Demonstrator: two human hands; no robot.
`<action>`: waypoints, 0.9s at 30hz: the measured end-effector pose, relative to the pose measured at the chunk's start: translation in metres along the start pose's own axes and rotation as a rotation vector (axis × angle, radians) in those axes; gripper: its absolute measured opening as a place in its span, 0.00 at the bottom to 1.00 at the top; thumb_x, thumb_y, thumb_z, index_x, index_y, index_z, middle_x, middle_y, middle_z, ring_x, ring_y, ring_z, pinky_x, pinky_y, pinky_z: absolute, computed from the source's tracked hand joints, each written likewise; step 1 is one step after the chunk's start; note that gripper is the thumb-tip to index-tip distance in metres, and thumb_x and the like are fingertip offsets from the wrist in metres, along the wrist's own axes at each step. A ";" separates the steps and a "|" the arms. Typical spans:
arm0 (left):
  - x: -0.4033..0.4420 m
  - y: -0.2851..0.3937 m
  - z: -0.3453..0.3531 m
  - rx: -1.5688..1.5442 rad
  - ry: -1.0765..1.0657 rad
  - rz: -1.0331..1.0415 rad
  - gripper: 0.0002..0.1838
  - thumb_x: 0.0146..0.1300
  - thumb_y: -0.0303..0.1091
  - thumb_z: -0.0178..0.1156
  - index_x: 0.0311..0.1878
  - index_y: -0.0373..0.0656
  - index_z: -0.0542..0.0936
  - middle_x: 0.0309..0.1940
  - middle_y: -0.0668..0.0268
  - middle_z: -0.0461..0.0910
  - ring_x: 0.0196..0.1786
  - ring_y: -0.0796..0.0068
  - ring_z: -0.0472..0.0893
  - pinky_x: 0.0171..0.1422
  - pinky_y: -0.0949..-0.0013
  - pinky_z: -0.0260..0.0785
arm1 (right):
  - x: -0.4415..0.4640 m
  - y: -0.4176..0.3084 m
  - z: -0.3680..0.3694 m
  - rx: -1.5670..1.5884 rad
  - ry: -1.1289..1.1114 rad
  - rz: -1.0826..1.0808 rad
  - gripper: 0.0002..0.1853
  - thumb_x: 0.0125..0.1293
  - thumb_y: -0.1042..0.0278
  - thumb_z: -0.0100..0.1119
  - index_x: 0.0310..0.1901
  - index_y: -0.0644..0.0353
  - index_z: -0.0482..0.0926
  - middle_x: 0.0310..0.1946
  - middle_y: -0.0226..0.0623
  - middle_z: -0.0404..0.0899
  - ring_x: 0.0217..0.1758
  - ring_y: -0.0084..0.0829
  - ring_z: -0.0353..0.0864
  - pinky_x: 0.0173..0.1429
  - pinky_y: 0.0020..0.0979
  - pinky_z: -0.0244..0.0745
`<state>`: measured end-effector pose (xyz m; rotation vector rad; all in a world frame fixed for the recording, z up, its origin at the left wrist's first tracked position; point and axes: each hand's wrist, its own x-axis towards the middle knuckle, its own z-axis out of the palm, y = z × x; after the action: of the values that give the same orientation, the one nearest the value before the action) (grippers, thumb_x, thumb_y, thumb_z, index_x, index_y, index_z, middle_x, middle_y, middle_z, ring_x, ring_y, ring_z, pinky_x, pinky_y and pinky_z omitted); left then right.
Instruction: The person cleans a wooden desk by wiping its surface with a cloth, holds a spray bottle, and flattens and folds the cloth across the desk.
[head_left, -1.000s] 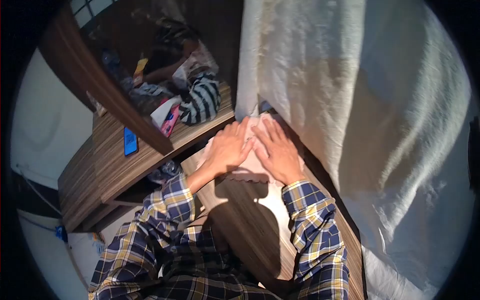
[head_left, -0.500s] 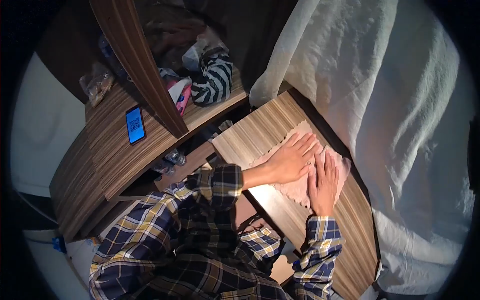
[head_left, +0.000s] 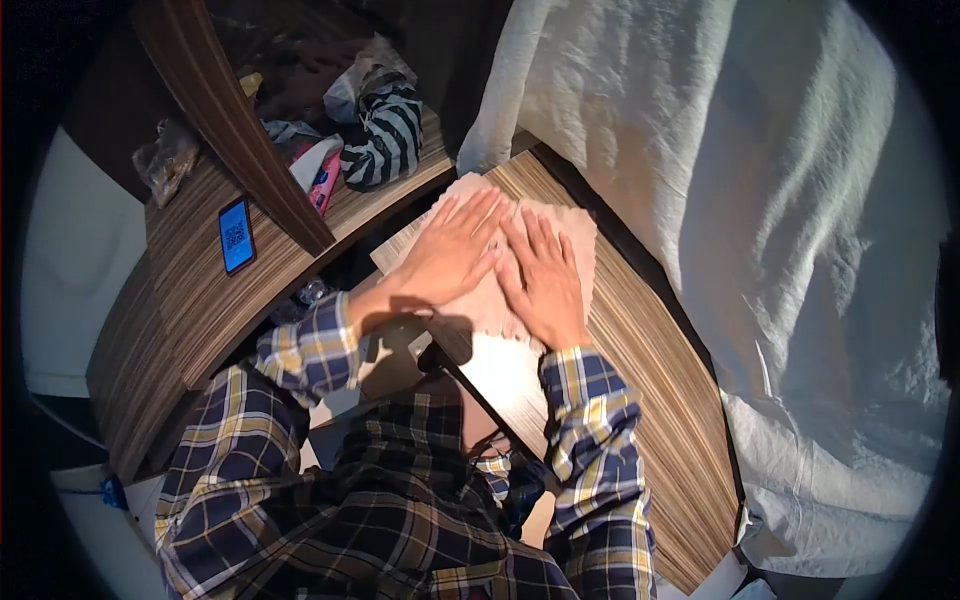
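A pale pink cloth with a scalloped edge (head_left: pixel 573 228) lies spread on the wood-grain table (head_left: pixel 640 390), near its far end. My left hand (head_left: pixel 452 252) rests flat on the left part of the cloth, fingers stretched toward the far edge. Beside it, my right hand (head_left: pixel 545 282) also lies flat on the cloth, palm down with fingers apart. The two hands are close together, their thumbs almost meeting. Part of the cloth is hidden under them.
A phone showing a code (head_left: pixel 236 237) lies on the wooden shelf (head_left: pixel 190 300) at left, near a crumpled plastic bag (head_left: pixel 167 162). Behind an upright wooden post (head_left: pixel 235 125) sits a black-and-white striped bundle (head_left: pixel 390 135). A white curtain (head_left: pixel 770 250) hangs along the right.
Both hands and the cloth have moved across the table toward its far left end. The hands stay flat on the cloth. The camera view has shifted slightly.
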<state>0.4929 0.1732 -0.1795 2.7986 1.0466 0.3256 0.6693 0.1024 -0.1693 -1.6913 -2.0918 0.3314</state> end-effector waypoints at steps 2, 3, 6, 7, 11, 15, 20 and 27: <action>0.025 -0.006 0.010 0.014 0.051 0.027 0.37 0.73 0.49 0.44 0.77 0.36 0.53 0.78 0.49 0.51 0.80 0.55 0.50 0.81 0.48 0.40 | 0.008 0.020 0.002 -0.048 0.064 0.023 0.29 0.71 0.51 0.47 0.73 0.46 0.64 0.75 0.45 0.58 0.78 0.47 0.56 0.79 0.50 0.47; 0.041 -0.002 0.015 0.024 0.046 0.032 0.37 0.73 0.50 0.43 0.77 0.36 0.53 0.78 0.49 0.50 0.80 0.53 0.50 0.81 0.47 0.39 | 0.009 0.032 0.002 -0.035 0.075 0.020 0.29 0.71 0.51 0.47 0.73 0.46 0.64 0.75 0.45 0.58 0.78 0.47 0.56 0.79 0.50 0.47; 0.076 0.022 0.039 0.011 0.079 0.060 0.36 0.74 0.53 0.42 0.76 0.38 0.57 0.76 0.47 0.54 0.79 0.50 0.52 0.81 0.46 0.39 | -0.003 0.064 -0.012 -0.056 0.191 -0.005 0.27 0.74 0.52 0.44 0.72 0.47 0.65 0.73 0.46 0.62 0.76 0.46 0.60 0.77 0.47 0.51; 0.084 0.036 0.042 0.011 0.079 0.056 0.36 0.74 0.53 0.42 0.76 0.38 0.57 0.76 0.47 0.54 0.79 0.50 0.52 0.81 0.46 0.39 | -0.012 0.069 -0.023 -0.038 0.120 0.117 0.27 0.74 0.53 0.45 0.71 0.48 0.66 0.71 0.45 0.65 0.74 0.46 0.63 0.75 0.46 0.54; 0.101 0.113 0.057 -0.067 0.038 0.160 0.28 0.71 0.50 0.45 0.63 0.38 0.74 0.64 0.48 0.71 0.70 0.50 0.65 0.77 0.45 0.47 | -0.073 0.070 -0.071 -0.204 0.012 0.430 0.26 0.73 0.53 0.45 0.70 0.51 0.68 0.64 0.43 0.72 0.67 0.45 0.71 0.72 0.46 0.60; 0.090 0.181 0.080 -0.460 0.231 0.329 0.24 0.60 0.48 0.56 0.48 0.36 0.83 0.53 0.49 0.80 0.63 0.48 0.71 0.72 0.48 0.54 | -0.152 0.078 -0.087 -0.069 0.205 0.351 0.22 0.75 0.59 0.46 0.63 0.61 0.74 0.64 0.45 0.73 0.69 0.47 0.68 0.73 0.41 0.58; 0.045 0.273 0.116 -0.480 0.171 0.498 0.37 0.60 0.51 0.54 0.67 0.36 0.69 0.71 0.49 0.61 0.78 0.50 0.51 0.81 0.41 0.35 | -0.258 0.046 -0.080 -0.138 0.301 0.461 0.28 0.78 0.52 0.40 0.70 0.64 0.67 0.74 0.46 0.61 0.78 0.45 0.56 0.80 0.43 0.46; -0.049 0.284 0.116 -0.370 0.277 0.442 0.40 0.64 0.53 0.52 0.72 0.33 0.63 0.78 0.51 0.52 0.82 0.55 0.44 0.83 0.45 0.29 | -0.305 -0.010 -0.027 -0.423 0.336 0.475 0.40 0.75 0.33 0.27 0.75 0.55 0.59 0.76 0.48 0.56 0.80 0.47 0.51 0.79 0.46 0.45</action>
<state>0.6652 -0.0776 -0.2423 2.6538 0.3360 0.8765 0.7234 -0.1976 -0.1950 -2.3002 -1.5731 -0.2688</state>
